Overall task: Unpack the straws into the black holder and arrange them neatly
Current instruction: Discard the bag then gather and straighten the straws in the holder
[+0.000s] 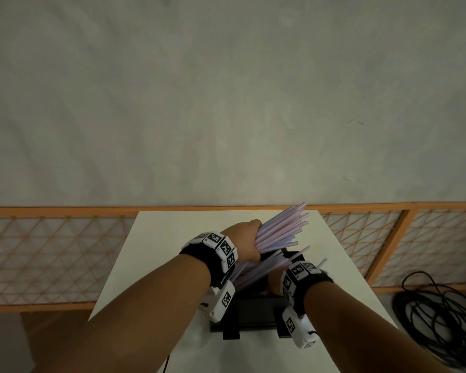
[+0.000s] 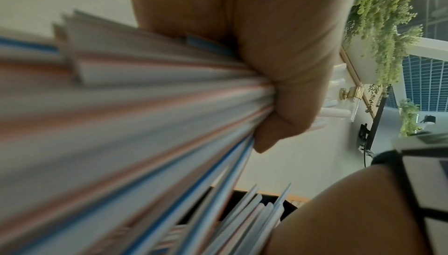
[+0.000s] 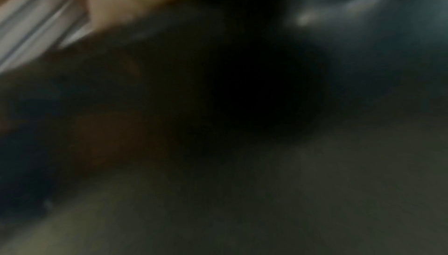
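Note:
My left hand (image 1: 249, 238) grips a thick bundle of pink, blue and white straws (image 1: 285, 227) that fans out to the upper right, above the black holder (image 1: 253, 310). In the left wrist view the fist (image 2: 278, 67) is wrapped round the bundle of straws (image 2: 121, 115), while other straws (image 2: 254, 217) lean inside the holder below. My right hand (image 1: 275, 284) reaches down into the holder beside those leaning straws (image 1: 269, 265); its fingers are hidden. The right wrist view is dark and blurred, showing only skin and a few straws (image 3: 31, 19) at the top left.
The holder stands near the front of a small white table (image 1: 159, 265). An orange lattice fence (image 1: 51, 251) runs behind and on both sides of it. A coil of black cable (image 1: 436, 319) lies on the floor at the right.

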`<act>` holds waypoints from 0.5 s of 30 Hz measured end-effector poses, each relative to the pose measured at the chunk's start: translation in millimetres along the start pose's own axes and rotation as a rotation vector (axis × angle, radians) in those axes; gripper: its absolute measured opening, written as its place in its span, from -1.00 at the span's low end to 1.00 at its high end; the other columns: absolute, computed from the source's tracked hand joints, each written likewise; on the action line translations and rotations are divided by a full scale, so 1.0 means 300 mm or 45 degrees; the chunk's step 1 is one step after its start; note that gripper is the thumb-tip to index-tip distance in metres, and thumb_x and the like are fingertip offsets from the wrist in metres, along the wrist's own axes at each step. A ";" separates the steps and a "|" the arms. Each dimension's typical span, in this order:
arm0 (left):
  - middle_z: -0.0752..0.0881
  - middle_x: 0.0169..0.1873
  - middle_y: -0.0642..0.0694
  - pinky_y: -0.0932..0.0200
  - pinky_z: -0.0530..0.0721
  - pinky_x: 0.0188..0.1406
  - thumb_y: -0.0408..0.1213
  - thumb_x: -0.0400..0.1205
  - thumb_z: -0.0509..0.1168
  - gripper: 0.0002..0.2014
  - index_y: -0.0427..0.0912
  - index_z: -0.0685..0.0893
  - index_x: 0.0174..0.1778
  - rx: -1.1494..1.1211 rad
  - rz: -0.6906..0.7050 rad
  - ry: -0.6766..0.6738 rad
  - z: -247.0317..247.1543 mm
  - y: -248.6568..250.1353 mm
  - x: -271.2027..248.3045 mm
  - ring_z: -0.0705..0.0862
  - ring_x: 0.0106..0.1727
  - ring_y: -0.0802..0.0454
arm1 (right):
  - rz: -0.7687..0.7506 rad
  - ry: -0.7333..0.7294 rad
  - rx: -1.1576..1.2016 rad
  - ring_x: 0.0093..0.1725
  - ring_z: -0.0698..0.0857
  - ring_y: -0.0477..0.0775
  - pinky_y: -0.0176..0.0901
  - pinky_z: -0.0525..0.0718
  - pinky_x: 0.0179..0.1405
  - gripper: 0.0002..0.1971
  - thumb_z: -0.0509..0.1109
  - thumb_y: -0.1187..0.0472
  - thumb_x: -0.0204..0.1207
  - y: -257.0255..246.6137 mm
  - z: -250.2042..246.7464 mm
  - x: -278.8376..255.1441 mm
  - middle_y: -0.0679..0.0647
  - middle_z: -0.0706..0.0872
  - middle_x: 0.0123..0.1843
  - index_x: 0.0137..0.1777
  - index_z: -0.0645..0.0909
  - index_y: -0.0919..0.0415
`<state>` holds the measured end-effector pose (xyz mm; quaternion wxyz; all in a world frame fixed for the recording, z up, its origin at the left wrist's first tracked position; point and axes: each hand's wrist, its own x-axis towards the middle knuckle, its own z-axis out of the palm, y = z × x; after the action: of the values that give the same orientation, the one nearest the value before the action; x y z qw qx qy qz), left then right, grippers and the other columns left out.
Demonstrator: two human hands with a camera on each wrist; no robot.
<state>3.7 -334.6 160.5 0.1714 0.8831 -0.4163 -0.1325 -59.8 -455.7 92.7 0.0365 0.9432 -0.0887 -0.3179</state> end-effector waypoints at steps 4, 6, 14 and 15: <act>0.57 -0.15 -0.15 0.04 0.56 -0.29 -0.26 0.39 0.45 -0.55 -0.22 0.42 0.12 -0.020 0.004 -0.008 0.004 -0.001 -0.005 0.58 -0.22 -0.13 | 0.045 -0.047 0.056 0.38 0.51 0.22 0.00 0.42 0.37 -0.44 0.11 -0.10 0.64 -0.011 -0.007 -0.005 0.28 0.53 0.41 0.46 0.37 0.31; 0.60 -0.13 -0.18 0.00 0.60 -0.26 -0.26 0.37 0.45 -0.54 -0.21 0.42 0.10 -0.019 -0.003 -0.011 0.006 -0.001 -0.005 0.61 -0.21 -0.14 | 0.001 -0.065 -0.057 0.11 0.64 0.17 -0.01 0.54 0.18 -0.46 0.14 -0.18 0.61 -0.003 0.010 -0.007 0.23 0.67 0.15 0.36 0.48 0.24; 0.58 -0.10 -0.15 0.03 0.60 -0.24 -0.28 0.38 0.45 -0.52 -0.24 0.43 0.16 -0.012 -0.004 0.014 -0.002 0.000 -0.002 0.64 -0.13 -0.19 | -0.170 -0.107 -0.262 -0.18 0.65 0.13 -0.04 0.69 -0.15 -0.80 0.47 0.05 0.31 0.043 -0.080 -0.055 0.12 0.66 -0.18 -0.11 0.62 0.08; 0.58 -0.10 -0.15 0.03 0.60 -0.23 -0.27 0.38 0.45 -0.52 -0.24 0.43 0.16 -0.012 -0.002 0.020 -0.003 -0.001 -0.002 0.63 -0.13 -0.18 | -0.167 -0.098 -0.268 -0.10 0.67 0.14 -0.06 0.64 -0.15 -0.70 0.48 0.06 0.33 0.041 -0.103 -0.080 0.14 0.67 -0.11 0.05 0.63 0.10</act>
<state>3.8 -333.9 161.3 0.1789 0.8836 -0.4134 -0.1277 -61.7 -462.8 133.1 0.1109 0.9251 0.0056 -0.3632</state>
